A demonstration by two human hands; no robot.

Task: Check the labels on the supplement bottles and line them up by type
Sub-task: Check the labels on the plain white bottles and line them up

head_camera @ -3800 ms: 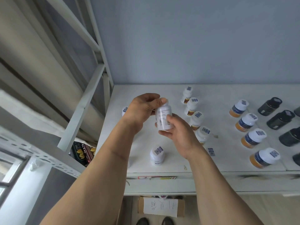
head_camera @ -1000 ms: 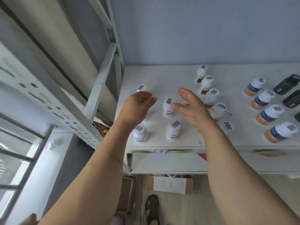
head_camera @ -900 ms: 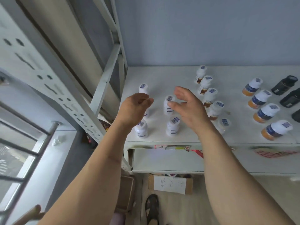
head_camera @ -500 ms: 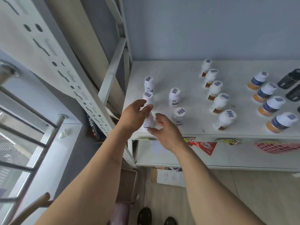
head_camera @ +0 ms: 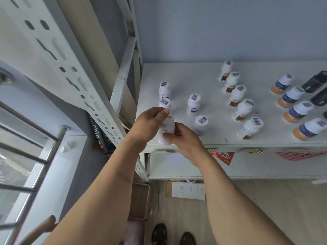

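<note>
Both hands hold one white supplement bottle point(head_camera: 167, 129) over the front left corner of the white shelf point(head_camera: 208, 138). My left hand point(head_camera: 150, 123) pinches its cap from above, and my right hand point(head_camera: 184, 137) grips its lower body. Behind it stand two white bottles point(head_camera: 163, 90) in a line. Two more white bottles point(head_camera: 193, 103) stand just to the right. A row of several brown-labelled bottles point(head_camera: 238, 95) runs diagonally mid-shelf. Further right is a row of orange-and-blue bottles point(head_camera: 292, 98). Black bottles point(head_camera: 316, 83) lie at the right edge.
A white metal rack upright point(head_camera: 123, 71) rises left of the shelf. A lower shelf point(head_camera: 194, 167) holds a red packet point(head_camera: 223, 156) and a pink basket point(head_camera: 300, 154). A cardboard box point(head_camera: 185, 190) and my shoes point(head_camera: 173, 236) are on the floor.
Earlier both hands let go of a bottle in the left group and dropped toward the front corner. Now they have closed on the front-left bottle and tilted it.
</note>
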